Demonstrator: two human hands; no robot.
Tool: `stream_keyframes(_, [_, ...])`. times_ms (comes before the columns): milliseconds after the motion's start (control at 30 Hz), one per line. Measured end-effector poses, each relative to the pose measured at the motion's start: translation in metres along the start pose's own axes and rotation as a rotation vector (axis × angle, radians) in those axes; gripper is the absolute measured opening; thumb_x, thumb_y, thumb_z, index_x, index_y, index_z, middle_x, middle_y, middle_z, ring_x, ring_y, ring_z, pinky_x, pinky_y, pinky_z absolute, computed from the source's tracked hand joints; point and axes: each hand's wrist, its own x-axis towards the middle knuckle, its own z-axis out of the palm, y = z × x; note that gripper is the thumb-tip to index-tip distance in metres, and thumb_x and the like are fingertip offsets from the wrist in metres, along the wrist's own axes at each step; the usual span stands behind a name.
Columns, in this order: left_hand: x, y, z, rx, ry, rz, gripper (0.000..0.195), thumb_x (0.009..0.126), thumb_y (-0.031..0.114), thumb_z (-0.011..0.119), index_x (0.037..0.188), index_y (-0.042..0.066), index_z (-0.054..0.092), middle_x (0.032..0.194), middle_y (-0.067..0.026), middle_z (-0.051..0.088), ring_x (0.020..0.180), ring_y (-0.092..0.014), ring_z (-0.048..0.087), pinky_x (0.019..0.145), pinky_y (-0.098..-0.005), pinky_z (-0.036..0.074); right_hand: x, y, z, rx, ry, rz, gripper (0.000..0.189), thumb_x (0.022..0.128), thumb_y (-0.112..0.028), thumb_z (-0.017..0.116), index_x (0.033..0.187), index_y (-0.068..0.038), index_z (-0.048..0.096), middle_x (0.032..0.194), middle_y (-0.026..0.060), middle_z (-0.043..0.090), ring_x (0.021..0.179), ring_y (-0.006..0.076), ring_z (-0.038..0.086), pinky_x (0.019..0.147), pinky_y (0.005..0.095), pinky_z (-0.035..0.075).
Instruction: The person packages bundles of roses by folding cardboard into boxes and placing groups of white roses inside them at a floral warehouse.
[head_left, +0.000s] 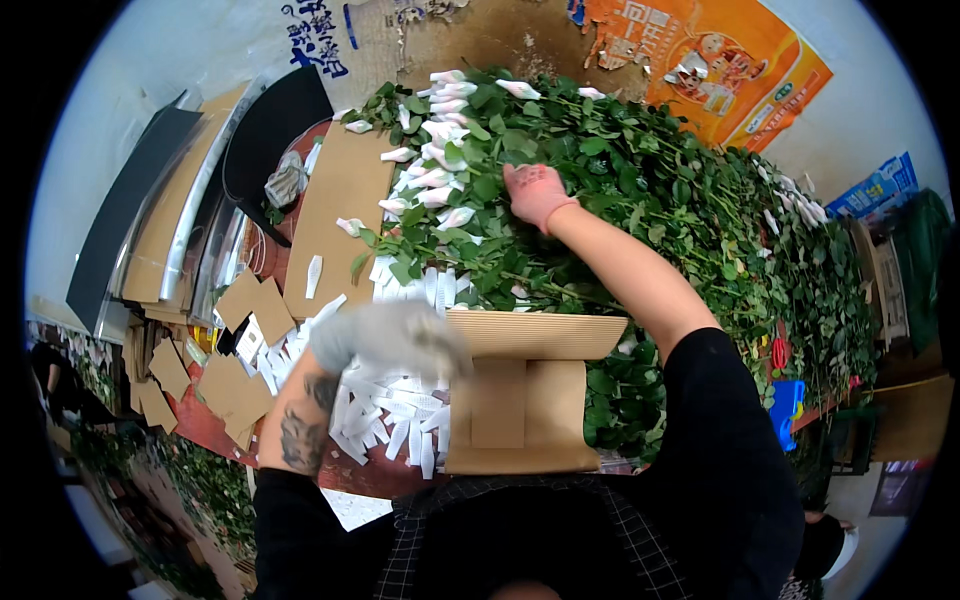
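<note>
My left hand (401, 337), in a grey work glove and blurred, is over a pile of white paper sleeves (397, 405), close to the left edge of a bent corrugated cardboard sheet (536, 334). Whether its fingers hold anything cannot be told. My right hand (536, 196), in a pink glove, reaches into a heap of leafy green rose stems (615, 165); its fingertips are hidden among the leaves. To its left lie several flower heads in white sleeves (442, 135). Brown cardboard (517, 412) stands before me, under the corrugated sheet.
At the left are small cardboard pieces (236, 390), a long cardboard panel (322, 225), and upright dark and clear sheets (127, 202). A blue plastic object (786, 409) sits at the right edge. Another person (821, 544) is partly visible at the lower right.
</note>
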Motion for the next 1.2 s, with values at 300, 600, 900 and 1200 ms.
stream_keyframes(300, [0.074, -0.14, -0.082, 1.31, 0.596, 0.015, 0.053, 0.072, 0.023, 0.066, 0.123, 0.013, 0.053, 0.114, -0.0097, 0.058, 0.112, -0.027, 0.051, 0.099, -0.0414, 0.037, -0.043, 0.051, -0.119, 0.612, 0.03, 0.145, 0.044, 0.072, -0.013, 0.051, 0.115, -0.006, 0.059, 0.109, 0.0218, 0.062, 0.105, 0.0357, 0.058, 0.093, 0.0387, 0.045])
stream_keyframes(600, [0.078, -0.103, -0.087, 1.453, 0.626, -0.086, 0.031, 0.078, 0.019, 0.059, 0.109, 0.015, 0.058, 0.091, -0.0057, 0.062, 0.088, -0.023, 0.061, 0.077, -0.038, 0.048, -0.077, 0.112, -0.223, 0.224, 0.765, 0.14, 0.049, 0.068, -0.001, 0.05, 0.117, -0.002, 0.057, 0.107, 0.0267, 0.058, 0.101, 0.0413, 0.056, 0.09, 0.0433, 0.044])
stream_keyframes(900, [-0.037, 0.006, -0.124, 1.528, 1.29, 0.079, 0.047, 0.074, 0.001, 0.057, 0.119, 0.014, 0.057, 0.092, -0.0108, 0.06, 0.081, -0.03, 0.06, 0.074, -0.0392, 0.049, -0.119, 0.184, -0.275, 0.02, 1.27, 0.167, 0.037, 0.072, 0.007, 0.05, 0.107, -0.002, 0.058, 0.097, 0.0187, 0.062, 0.091, 0.0326, 0.06, 0.083, 0.0366, 0.047])
stream_keyframes(1200, [0.108, 0.146, -0.233, 1.373, 1.143, 0.227, 0.07, 0.081, 0.033, 0.064, 0.137, 0.0, 0.038, 0.14, -0.0252, 0.038, 0.13, -0.038, 0.036, 0.108, -0.0426, 0.03, -0.153, 0.122, -0.156, -0.293, 0.963, -0.135, 0.043, 0.071, 0.005, 0.056, 0.112, -0.006, 0.055, 0.109, 0.0151, 0.06, 0.099, 0.0315, 0.059, 0.085, 0.0384, 0.05])
